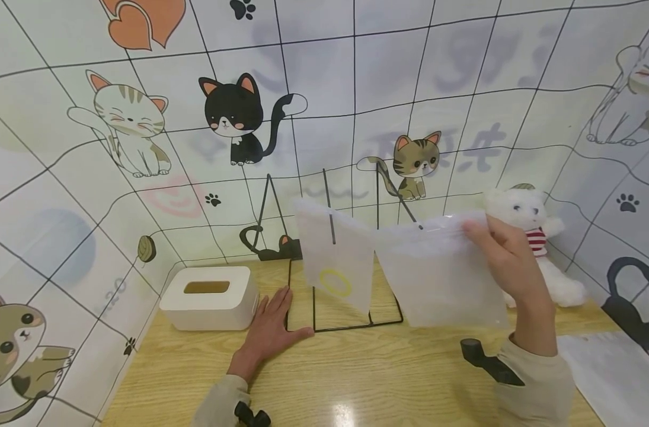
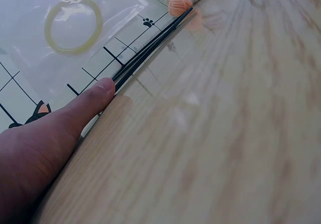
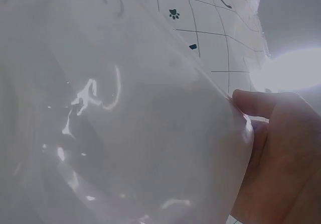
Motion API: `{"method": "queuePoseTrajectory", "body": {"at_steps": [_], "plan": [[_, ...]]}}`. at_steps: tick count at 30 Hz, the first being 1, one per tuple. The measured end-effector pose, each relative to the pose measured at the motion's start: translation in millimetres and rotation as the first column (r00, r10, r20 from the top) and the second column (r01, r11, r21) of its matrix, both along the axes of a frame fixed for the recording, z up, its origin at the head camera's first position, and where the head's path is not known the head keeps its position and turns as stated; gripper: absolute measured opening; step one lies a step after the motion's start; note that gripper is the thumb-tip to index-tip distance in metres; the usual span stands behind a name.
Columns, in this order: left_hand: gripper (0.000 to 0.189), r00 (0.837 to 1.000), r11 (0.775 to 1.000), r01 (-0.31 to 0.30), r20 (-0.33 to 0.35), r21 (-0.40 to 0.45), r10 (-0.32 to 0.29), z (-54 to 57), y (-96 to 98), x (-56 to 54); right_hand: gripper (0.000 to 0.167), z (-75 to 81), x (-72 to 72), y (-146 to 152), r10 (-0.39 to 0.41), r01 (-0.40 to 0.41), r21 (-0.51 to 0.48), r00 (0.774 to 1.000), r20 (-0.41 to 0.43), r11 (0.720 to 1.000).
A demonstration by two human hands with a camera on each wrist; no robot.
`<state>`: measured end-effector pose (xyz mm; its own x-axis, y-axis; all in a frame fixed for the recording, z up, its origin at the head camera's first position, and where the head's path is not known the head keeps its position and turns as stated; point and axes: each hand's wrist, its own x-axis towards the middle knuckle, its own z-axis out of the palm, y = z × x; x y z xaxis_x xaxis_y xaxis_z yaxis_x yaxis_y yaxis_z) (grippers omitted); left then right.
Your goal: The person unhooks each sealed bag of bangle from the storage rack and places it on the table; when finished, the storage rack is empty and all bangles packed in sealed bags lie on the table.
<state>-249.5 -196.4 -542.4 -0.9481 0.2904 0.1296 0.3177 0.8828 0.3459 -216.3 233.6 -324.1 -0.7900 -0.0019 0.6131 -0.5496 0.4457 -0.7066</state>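
My left hand [image 1: 273, 326] lies with straight fingers and spread thumb on the table, over the left side of the base of a black wire rack [image 1: 356, 327]. In the left wrist view its thumb [image 2: 90, 103] touches the dark wire. My right hand [image 1: 508, 255] pinches the upper right corner of a frosted plastic bag [image 1: 444, 284] between thumb and fingers. One rack prong's tip overlaps that bag's top edge; whether it pierces the bag I cannot tell. A second frosted bag [image 1: 332, 237] with a yellow ring [image 1: 335, 283] in it hangs at the middle prong.
A white tissue box [image 1: 209, 299] stands left of my left hand. Behind my right hand sits a white plush bear [image 1: 553, 276] in a striped top. More flat plastic bags [image 1: 617, 367] lie at the table's right edge. A cat-print cloth [image 1: 324, 77] hangs behind.
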Motion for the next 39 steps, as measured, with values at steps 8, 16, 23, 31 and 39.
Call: {"method": "queuePoseTrajectory", "body": {"at_steps": [8,16,23,31,39], "plan": [[0.113,1.0,1.0,-0.003,0.001,-0.006,0.003,-0.1,0.1,-0.2,0.017,0.5,0.8,-0.4,0.015,-0.015,-0.009,1.0,-0.009,1.0],[0.113,1.0,1.0,-0.002,-0.013,-0.01,0.002,1.1,1.2,-0.5,0.019,3.5,2.8,-1.6,0.033,-0.034,-0.023,0.999,-0.028,0.999],[0.112,1.0,1.0,-0.001,-0.022,-0.012,0.0,0.6,1.1,0.4,0.019,5.2,6.8,-2.2,0.04,-0.042,-0.045,0.998,-0.044,0.998],[0.112,1.0,1.0,-0.008,-0.01,-0.015,0.008,3.2,-0.6,2.0,0.018,6.6,10.4,-6.4,0.047,-0.054,-0.079,0.995,-0.091,0.995],[0.113,1.0,1.0,0.005,-0.012,-0.003,-0.005,1.6,-0.5,-0.1,0.024,4.1,11.6,-8.7,0.038,-0.048,-0.098,0.994,-0.107,0.994]]}}
